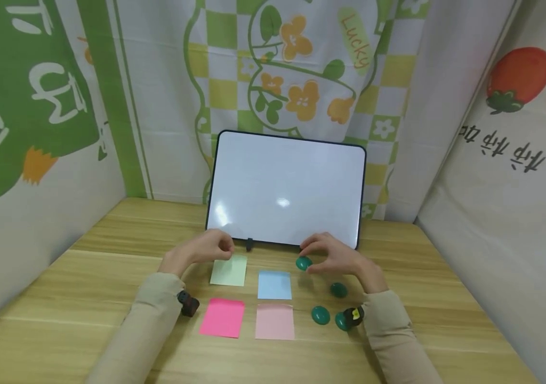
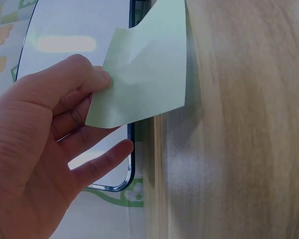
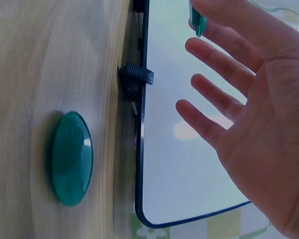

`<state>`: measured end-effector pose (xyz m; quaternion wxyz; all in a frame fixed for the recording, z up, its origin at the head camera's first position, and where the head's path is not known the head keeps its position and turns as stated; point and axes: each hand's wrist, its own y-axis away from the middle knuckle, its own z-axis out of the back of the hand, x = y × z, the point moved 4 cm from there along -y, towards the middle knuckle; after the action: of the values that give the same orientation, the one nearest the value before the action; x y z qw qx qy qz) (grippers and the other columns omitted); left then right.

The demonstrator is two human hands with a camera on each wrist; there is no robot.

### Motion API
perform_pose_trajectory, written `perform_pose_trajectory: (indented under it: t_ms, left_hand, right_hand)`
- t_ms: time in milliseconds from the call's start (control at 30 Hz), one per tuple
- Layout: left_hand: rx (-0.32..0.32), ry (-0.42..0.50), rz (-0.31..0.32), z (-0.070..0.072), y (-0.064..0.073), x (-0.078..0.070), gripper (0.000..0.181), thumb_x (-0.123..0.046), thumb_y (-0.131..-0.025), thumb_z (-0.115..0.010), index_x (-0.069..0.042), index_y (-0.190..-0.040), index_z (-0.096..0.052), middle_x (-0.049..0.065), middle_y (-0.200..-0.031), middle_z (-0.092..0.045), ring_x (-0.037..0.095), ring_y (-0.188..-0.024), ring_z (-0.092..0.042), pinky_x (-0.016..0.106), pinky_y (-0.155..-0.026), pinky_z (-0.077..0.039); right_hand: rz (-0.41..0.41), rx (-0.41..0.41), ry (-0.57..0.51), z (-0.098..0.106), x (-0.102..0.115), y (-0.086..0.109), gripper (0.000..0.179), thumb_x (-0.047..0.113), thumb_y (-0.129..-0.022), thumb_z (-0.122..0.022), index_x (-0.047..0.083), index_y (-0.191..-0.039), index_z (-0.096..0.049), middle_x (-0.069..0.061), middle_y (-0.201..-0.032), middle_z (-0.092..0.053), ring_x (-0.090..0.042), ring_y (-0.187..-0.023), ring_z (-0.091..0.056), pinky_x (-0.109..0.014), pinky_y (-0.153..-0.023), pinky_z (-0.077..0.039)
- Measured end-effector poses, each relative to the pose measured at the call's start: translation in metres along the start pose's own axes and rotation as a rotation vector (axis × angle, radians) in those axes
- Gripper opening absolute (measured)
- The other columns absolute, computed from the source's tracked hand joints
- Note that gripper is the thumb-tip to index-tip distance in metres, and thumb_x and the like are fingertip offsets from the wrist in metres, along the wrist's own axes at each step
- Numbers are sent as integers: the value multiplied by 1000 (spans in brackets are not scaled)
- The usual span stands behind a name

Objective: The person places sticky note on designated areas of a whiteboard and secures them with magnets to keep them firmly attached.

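In the head view, my left hand [image 1: 204,247] is at the whiteboard's lower left corner. Its thumb and fingertips pinch one edge of a pale green sticky note [image 1: 229,272], whose sheet bends away in the left wrist view. My right hand [image 1: 334,257] holds a green domed magnet [image 1: 304,263] between thumb and fingertips, before the board's lower right part. The other fingers of that hand spread apart in the right wrist view. The whiteboard [image 1: 287,184], white with a dark frame, leans at the back of the table. Both held things are in front of its lower edge.
On the wooden table lie a blue sticky note [image 1: 274,285], a bright pink one [image 1: 222,318] and a light pink one [image 1: 275,322]. Three more green magnets [image 1: 320,314] lie at the right, one partly behind the right wrist camera. A black clip [image 1: 249,244] grips the board's lower edge.
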<state>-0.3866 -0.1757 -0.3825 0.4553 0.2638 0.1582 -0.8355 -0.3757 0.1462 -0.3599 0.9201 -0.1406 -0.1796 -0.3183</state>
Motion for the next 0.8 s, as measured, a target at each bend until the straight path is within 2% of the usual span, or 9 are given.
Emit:
perform_pose_trajectory:
  t_ms: [233,367,600,800]
  left_hand:
    - [1,-16,-16,2,-1,-1,7,-8,-89,-63,-6,-94,-68,2,-89,-66,13,-83,-57,27,-75,-52]
    - [-18,-38,-29,2,-4,-1,10,-7,-89,-63,-6,-97,-70,1,-93,-68,13,-86,-59,28,-78,-53]
    - [-115,-38,-52,6,-6,3,15,-5,-91,-63,-4,-104,-71,8,-102,-70,19,-94,-64,36,-85,-56]
    - [-191,-54,-76,10,-10,3,21,-5,-93,-63,0,-111,-70,9,-98,-71,18,-89,-64,32,-77,-56]
  right_hand:
    - [61,-33,-5,-1,9,-8,31,25,-85,-79,14,-113,-72,-12,-131,-61,-30,-125,-46,-53,-106,-42]
    - [78,-39,17,-1,13,-10,30,24,-85,-79,13,-113,-72,-11,-130,-61,-30,-124,-46,-53,-105,-42]
    - [84,-56,28,2,19,-13,33,24,-85,-79,12,-115,-71,-11,-132,-59,-32,-128,-44,-56,-106,-40]
    - [89,-63,29,5,22,-17,33,20,-85,-79,12,-116,-70,-11,-133,-58,-34,-132,-41,-59,-108,-38]
